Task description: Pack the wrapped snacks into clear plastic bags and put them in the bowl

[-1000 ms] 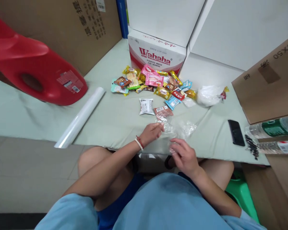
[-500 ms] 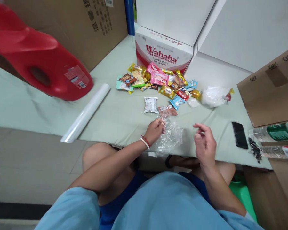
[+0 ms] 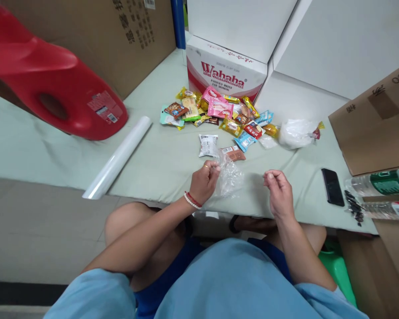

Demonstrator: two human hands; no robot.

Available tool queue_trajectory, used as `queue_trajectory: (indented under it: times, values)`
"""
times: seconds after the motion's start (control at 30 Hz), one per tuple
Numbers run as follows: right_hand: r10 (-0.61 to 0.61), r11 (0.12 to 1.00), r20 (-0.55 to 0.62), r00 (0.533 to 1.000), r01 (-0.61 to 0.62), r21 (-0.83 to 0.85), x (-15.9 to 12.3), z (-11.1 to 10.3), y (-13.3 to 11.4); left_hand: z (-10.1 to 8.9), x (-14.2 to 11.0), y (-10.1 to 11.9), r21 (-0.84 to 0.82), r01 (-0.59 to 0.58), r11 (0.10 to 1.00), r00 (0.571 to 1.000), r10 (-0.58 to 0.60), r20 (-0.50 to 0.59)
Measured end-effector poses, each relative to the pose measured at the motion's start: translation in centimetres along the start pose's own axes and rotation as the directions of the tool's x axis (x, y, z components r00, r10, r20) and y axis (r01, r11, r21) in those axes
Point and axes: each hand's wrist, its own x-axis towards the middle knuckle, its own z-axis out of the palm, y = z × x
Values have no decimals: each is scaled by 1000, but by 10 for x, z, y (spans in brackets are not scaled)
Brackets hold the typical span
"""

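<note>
A crumpled clear plastic bag [image 3: 231, 177] hangs from the pinched fingers of my left hand [image 3: 204, 179], just over the near part of the cloth-covered surface [image 3: 166, 175]. To its right, apart from the bag, my right hand [image 3: 281, 192] is closed with thumb and fingertips together, and nothing shows in it. Beyond the bag lie a white snack packet [image 3: 208, 145] and a brown snack packet [image 3: 233, 153]; the bag partly overlaps the brown one.
A pile of wrapped snacks [image 3: 219, 108] lies before a Wahaba carton [image 3: 226, 73]. At left are a red jug [image 3: 69, 84] and a white film roll [image 3: 118, 157]. At right are a white plastic bag [image 3: 295, 133], phone [image 3: 332, 187], bottles [image 3: 389, 182] and cardboard box [image 3: 375, 119].
My left hand has moved slightly left with the clear bag, which is bunched smaller. My right hand has shifted a little left, and its fingers have come together.
</note>
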Motion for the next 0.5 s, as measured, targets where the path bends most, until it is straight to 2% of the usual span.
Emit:
queue_trajectory:
  times: [0.07, 0.13, 0.23, 0.3, 0.37, 0.43, 0.5]
  values:
    - [-61, 998, 183, 981, 60, 11, -9, 15, -8, 3, -5, -1, 14, -49, 999, 998, 48, 43]
    - [-56, 998, 348, 936, 67, -20, -15, 38, -15, 8, -11, -1, 39, -128, 991, 989, 124, 83]
    - [61, 997, 443, 894, -36, -63, -13, 65, -16, 14, -16, 0, 50, -229, 972, 966, 221, 136]
    - [140, 989, 472, 870, -144, -29, -6, 66, -11, 13, -14, 1, 33, -211, 977, 969, 205, 137]
    - [191, 976, 436, 880, -217, 10, 1, 52, -4, 7, -9, 1, 4, -114, 994, 988, 113, 101]
    - [229, 964, 304, 925, -258, 60, 6, 29, 3, 0, -2, 1, -37, 3, 999, 999, -1, 43]
    - [294, 932, 170, 940, -321, 165, 7, 5, 10, -8, 3, -1, -85, 86, 993, 996, -88, -11]
